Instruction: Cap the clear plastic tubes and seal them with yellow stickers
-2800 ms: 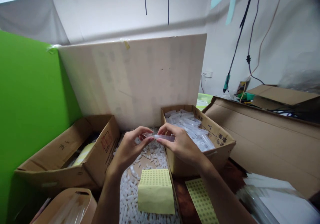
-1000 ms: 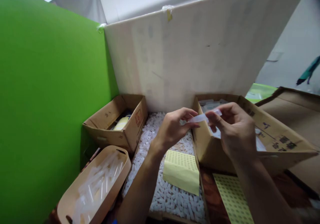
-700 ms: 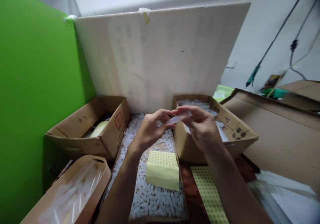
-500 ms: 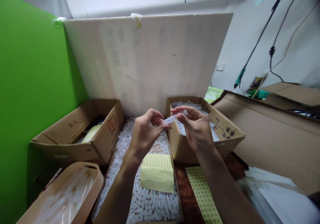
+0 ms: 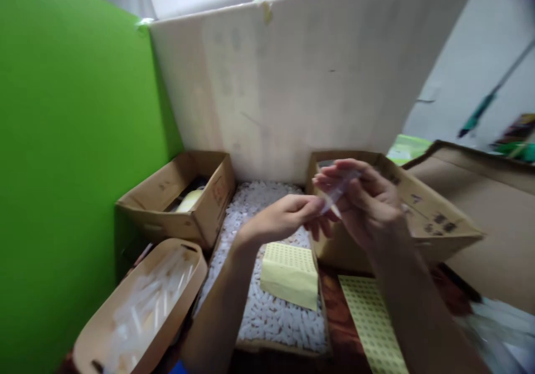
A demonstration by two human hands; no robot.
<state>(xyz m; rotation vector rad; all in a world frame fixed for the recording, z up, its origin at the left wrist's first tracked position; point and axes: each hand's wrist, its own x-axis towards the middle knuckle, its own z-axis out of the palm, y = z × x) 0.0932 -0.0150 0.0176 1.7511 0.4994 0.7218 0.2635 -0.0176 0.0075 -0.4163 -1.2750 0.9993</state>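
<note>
A small clear plastic tube (image 5: pixel 337 191), blurred by motion, slants between my hands. My left hand (image 5: pixel 284 218) pinches its lower end between thumb and fingers. Around the upper end, the thumb and fingers of my right hand (image 5: pixel 371 204) are closed. Both hands are raised at the near left side of a cardboard box (image 5: pixel 443 218). Beneath my left hand lies a folded yellow sheet of small round stickers (image 5: pixel 290 285), on top of a shallow tray full of small white pieces (image 5: pixel 276 329).
To the left, a tan basket (image 5: pixel 190 296) holds clear tubes, with another cardboard box (image 5: pixel 167 226) behind it. A second sticker sheet (image 5: pixel 371 318) lies on the dark red tabletop (image 5: pixel 340 329). A white panel (image 5: pixel 292 95) and a green panel (image 5: pixel 75 140) stand around the workspace.
The scene has shifted rightward in view. My left hand has turned so its fingers point right, and the tube tilts more steeply. Both hands still hold it.
</note>
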